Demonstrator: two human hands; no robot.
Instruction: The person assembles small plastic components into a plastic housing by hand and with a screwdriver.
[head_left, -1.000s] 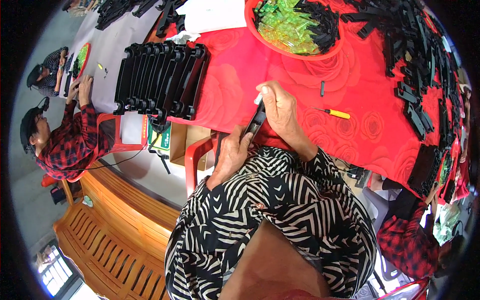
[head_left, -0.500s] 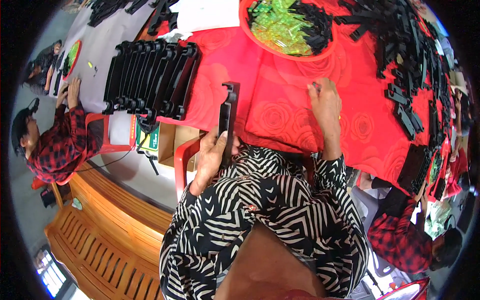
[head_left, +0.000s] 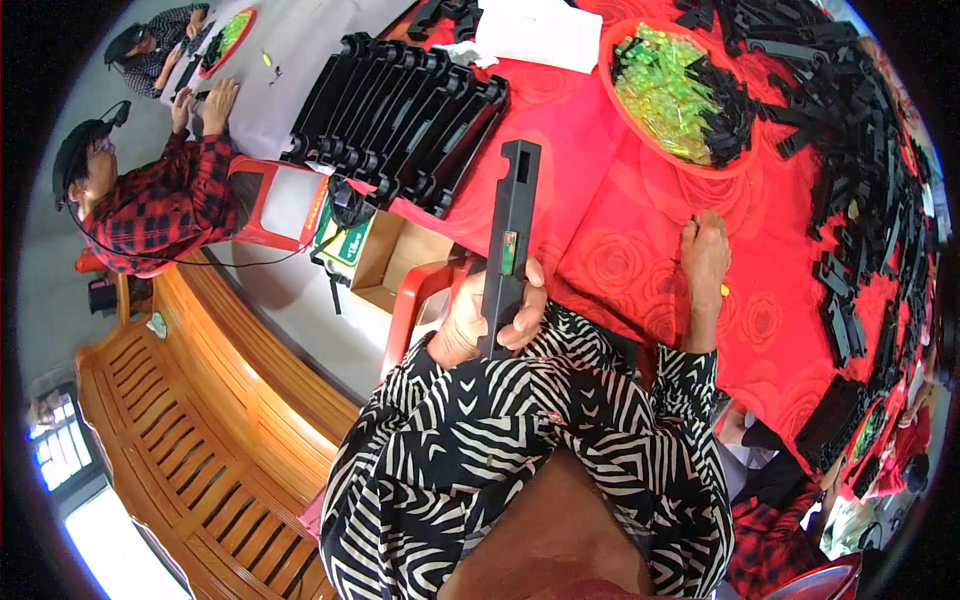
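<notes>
Since half a second ago the left hand [head_left: 490, 322] has kept its grip on the long black plastic bar [head_left: 508, 245], which stands a little more upright and slightly farther right, while the right hand [head_left: 703, 262] has stayed out on the red cloth [head_left: 610, 250]. Fingers of the left hand wrap around the bar's lower end just above the lap; the bar is flat, rigid and matte, with a notched top and a small green insert midway. The right hand lies palm down, fingers curled together, knuckles toward a round red bowl [head_left: 640, 110] of glossy translucent green pieces. Ribbed black bars [head_left: 400, 115] lie stacked in rows on the table's left, and loose black parts [head_left: 860, 150] heap along its right edge.
</notes>
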